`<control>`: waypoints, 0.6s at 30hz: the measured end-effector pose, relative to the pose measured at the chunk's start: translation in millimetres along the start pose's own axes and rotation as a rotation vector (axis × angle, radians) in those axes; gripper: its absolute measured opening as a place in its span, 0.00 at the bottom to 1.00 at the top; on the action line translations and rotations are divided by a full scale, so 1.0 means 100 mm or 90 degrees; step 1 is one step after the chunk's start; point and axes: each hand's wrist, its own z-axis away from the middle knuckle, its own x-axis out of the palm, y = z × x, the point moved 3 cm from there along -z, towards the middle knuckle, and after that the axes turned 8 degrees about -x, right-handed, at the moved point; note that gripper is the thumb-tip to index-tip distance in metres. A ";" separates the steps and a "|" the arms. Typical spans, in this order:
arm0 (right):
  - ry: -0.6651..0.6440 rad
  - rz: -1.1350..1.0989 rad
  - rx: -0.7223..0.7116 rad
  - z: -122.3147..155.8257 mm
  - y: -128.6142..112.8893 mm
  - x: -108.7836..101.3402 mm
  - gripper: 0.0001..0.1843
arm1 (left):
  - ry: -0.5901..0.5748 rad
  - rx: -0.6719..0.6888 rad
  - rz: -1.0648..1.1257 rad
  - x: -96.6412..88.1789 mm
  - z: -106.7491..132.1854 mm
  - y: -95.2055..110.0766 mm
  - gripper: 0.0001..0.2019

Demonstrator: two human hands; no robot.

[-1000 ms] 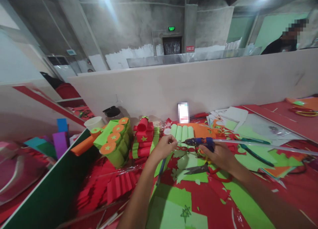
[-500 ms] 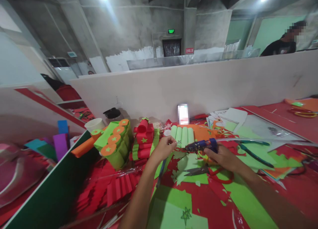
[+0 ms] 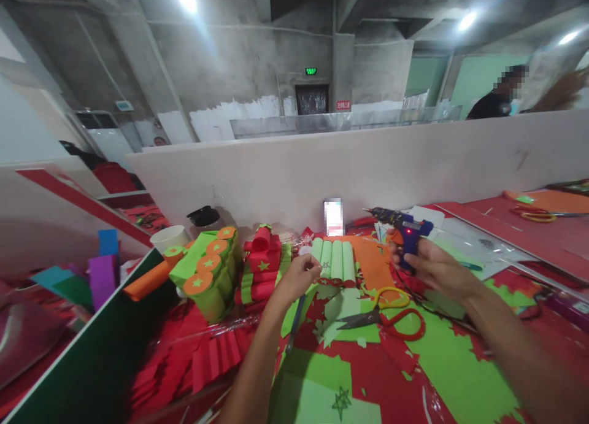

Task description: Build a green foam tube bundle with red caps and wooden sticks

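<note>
- I see the left hand (image 3: 298,278) at the left side of the green rolls (image 3: 338,258); its thumb and fingertips are bent in close together; I cannot tell whether anything is pinched between them.
- A dark star outline (image 3: 325,266) shows just beside those fingertips, at the rolls.
- I have the right hand (image 3: 435,265) wrapped around the handle of the glue gun (image 3: 391,218); the gun is up off the table, well apart from the rolls; its nozzle points left and a small red light glows on its body.
- The rolls lie side by side in the middle of my view, red at their near ends; an orange sheet (image 3: 372,263) lies to their right.
- Nearer me are the scissors (image 3: 365,319), blades parted and pointing left, one loop yellow, the other red; a pen (image 3: 296,319) lies by the left forearm; at the bottom is a pale sheet (image 3: 317,393) with a star drawn on it.
- Left of the left hand stands a red model (image 3: 264,258) with a star; farther left, a green model (image 3: 202,270) topped with orange discs (image 3: 209,263); a white cup (image 3: 168,237) is behind it.
- A phone (image 3: 333,218) stands upright before the white board (image 3: 276,172); a person in a dark top (image 3: 490,105) is beyond it, at right.
</note>
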 end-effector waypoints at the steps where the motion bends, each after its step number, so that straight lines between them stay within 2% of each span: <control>1: 0.004 0.014 -0.010 -0.02 -0.08 -0.03 0.22 | 0.000 0.001 0.002 0.00 0.01 0.01 0.05; 5: 0.006 0.089 -0.016 -0.07 -0.46 -0.21 0.18 | -0.002 0.002 0.007 -0.01 0.04 0.08 0.05; 7: -0.002 0.126 0.013 -0.07 -0.66 -0.34 0.14 | -0.003 0.002 0.009 -0.02 0.05 0.11 0.05; 11: 0.080 0.285 0.039 -0.07 -0.99 -0.62 0.09 | 0.000 0.018 -0.007 -0.03 0.06 0.12 0.05; 14: 0.099 0.413 0.102 -0.08 -0.94 -0.75 0.15 | -0.004 0.026 -0.018 -0.03 0.04 0.10 0.05; 16: 0.069 0.506 0.135 -0.10 -0.72 -0.79 0.17 | -0.010 0.023 -0.020 -0.03 0.03 0.09 0.05; 18: 0.040 0.677 0.132 -0.13 -0.42 -0.83 0.18 | -0.012 0.018 -0.026 -0.02 0.03 0.09 0.05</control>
